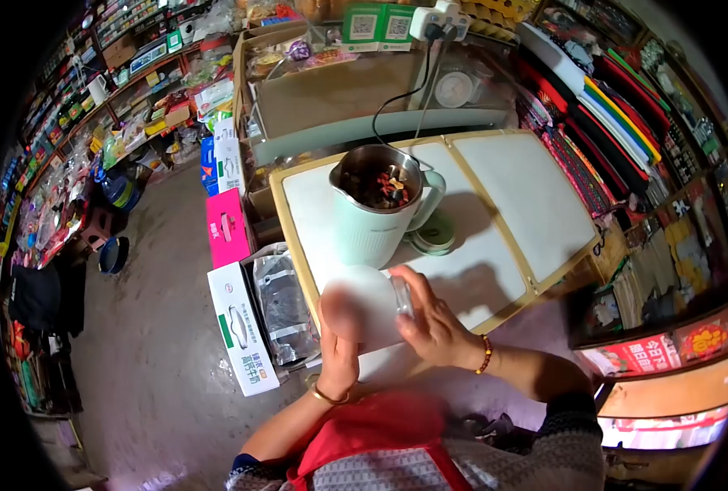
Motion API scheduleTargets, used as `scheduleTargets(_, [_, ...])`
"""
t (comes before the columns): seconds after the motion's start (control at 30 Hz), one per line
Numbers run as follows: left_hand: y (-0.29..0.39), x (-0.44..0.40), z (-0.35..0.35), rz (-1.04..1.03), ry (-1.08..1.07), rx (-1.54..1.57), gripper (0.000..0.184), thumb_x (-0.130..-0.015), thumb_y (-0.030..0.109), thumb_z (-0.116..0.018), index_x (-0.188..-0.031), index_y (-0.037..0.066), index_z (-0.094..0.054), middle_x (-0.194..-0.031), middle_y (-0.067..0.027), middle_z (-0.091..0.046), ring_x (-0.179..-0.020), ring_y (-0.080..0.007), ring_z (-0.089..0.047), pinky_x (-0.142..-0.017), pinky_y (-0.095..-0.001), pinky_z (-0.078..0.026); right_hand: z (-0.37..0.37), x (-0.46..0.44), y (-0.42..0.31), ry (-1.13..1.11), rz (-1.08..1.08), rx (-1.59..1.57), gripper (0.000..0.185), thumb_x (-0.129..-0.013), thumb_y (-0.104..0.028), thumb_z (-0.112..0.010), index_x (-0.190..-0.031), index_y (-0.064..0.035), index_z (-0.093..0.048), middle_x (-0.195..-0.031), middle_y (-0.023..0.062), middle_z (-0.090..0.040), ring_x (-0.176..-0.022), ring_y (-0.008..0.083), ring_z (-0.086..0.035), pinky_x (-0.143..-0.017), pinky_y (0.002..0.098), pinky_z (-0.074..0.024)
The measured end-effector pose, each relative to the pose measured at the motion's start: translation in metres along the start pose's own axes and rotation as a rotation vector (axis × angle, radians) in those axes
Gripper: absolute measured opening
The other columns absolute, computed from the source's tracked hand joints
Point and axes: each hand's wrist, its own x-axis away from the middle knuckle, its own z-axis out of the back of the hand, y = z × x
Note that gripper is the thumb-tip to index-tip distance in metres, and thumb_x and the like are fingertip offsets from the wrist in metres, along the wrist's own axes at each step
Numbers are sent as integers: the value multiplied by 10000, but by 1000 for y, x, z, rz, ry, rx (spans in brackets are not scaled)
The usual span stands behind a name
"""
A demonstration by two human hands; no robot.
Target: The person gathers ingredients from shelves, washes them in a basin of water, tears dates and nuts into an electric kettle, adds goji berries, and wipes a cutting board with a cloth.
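My left hand (339,360), with a bangle at the wrist, is raised in front of the table's near edge. A pale, blurred round patch covers its fingers and whatever they hold. My right hand (436,327), wearing a beaded bracelet, has its thumb and fingers curled about a clear, glass-like piece (402,296) at that patch's right side. Just beyond both hands stands a mint-green electric kettle (370,225), upright and uncovered. Inside it lie dark pieces and red dried bits (393,190). A round green lid-like piece (433,235) rests beside the kettle, under its handle.
The kettle stands on a white table (515,176) with wooden trim. Behind it, a power strip (440,20) with cords tops a glass case (331,98). Boxes (241,327) line the left side. Folded cloth (601,114) is stacked at right; stocked shelves surround the room.
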Motion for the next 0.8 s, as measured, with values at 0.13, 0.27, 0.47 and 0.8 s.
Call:
scheduleTargets(0.13, [-39, 2, 14, -28, -239, -203, 548, -921, 316, -422, -1345, 5, -270, -1292, -165, -371, -1204, -267, -382, -1008, -380, -319, 9, 5, 30, -30, -5, 200, 618, -853, -330, -568, -1319, -22, -301, -1160, 260, -433, -1009, 428, -504, -857, 441, -432])
scheduleTargets(0.27, [-44, -25, 26, -62, -221, -308, 753, -790, 135, -597, -1396, -9, -174, -1409, -197, -251, -1331, -308, -255, -1092, -439, -223, 24, 2, 54, -87, -66, 619, 630, -773, -409, -653, -1283, -121, -421, -1112, 242, -447, -915, 402, -527, -795, 448, -462])
scheduleTargets(0.47, [-28, -76, 37, -156, -51, -384, 674, -789, 54, -635, -1355, 1, -272, -1344, -177, -335, -1278, -292, -349, -1055, -425, -317, 37, -13, 91, -69, 2, 631, 659, -775, -424, -646, -1280, -63, -426, -1164, 215, -443, -983, 384, -508, -881, 415, -433])
scheduleTargets(0.8, [1, -104, 47, -225, 19, -365, 468, -831, 39, -592, -1264, 13, -415, -1290, -147, -406, -1191, -260, -445, -976, -387, -411, 120, -54, 229, 293, -797, -234, 406, -823, -277, -629, -1046, 51, -541, -927, 120, -602, -750, 187, -585, -623, 314, -493])
